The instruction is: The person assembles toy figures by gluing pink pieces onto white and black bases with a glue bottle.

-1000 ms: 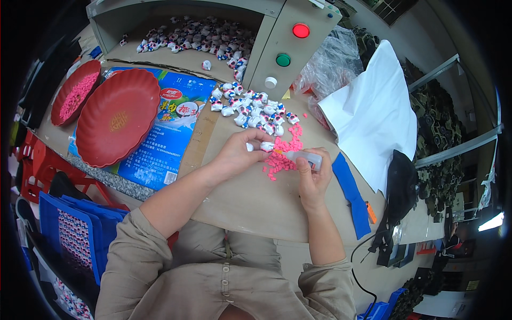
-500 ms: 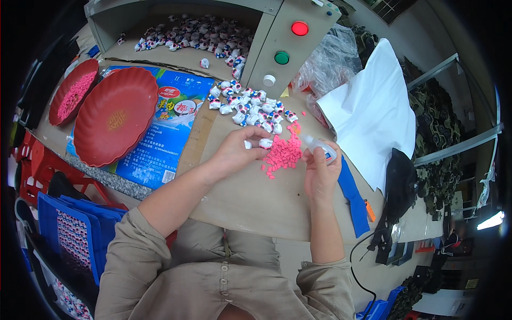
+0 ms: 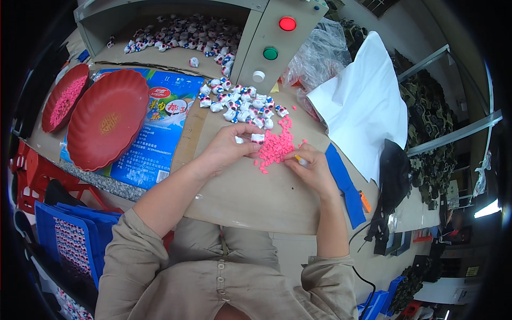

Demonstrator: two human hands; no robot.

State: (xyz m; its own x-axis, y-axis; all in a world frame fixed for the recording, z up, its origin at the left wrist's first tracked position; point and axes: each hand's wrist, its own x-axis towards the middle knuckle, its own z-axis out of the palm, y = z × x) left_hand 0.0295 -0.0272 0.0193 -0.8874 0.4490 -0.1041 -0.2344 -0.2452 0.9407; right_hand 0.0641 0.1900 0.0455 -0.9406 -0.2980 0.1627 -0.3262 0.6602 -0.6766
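My left hand (image 3: pixel 226 146) is closed on a small white toy figurine (image 3: pixel 257 138), pinched between thumb and fingers. A second white piece (image 3: pixel 239 140) shows against the same hand's fingers. At the right edge of a heap of small pink pieces (image 3: pixel 274 146), my right hand (image 3: pixel 314 170) has its thumb and index fingertips together. Tucked in that hand is a small white squeeze bottle (image 3: pixel 300 159), mostly hidden, with something yellow showing at its end. Whether a pink piece is between the fingertips I cannot tell. Beyond the heap lie many white figurines (image 3: pixel 242 104) with blue and pink markings.
A grey machine housing (image 3: pixel 253 53) with a red and a green button holds more figurines. On the left are a red scalloped bowl (image 3: pixel 109 120) and a bowl of pink pieces (image 3: pixel 66 101). White sheeting (image 3: pixel 362 106), a blue strip (image 3: pixel 345 186) and an orange tool (image 3: pixel 365 201) lie right.
My right hand has turned over and brought its fingertips to the pink heap; the bottle, upright in its fingers before, is now tucked into the hand. My left hand still holds the figurine.
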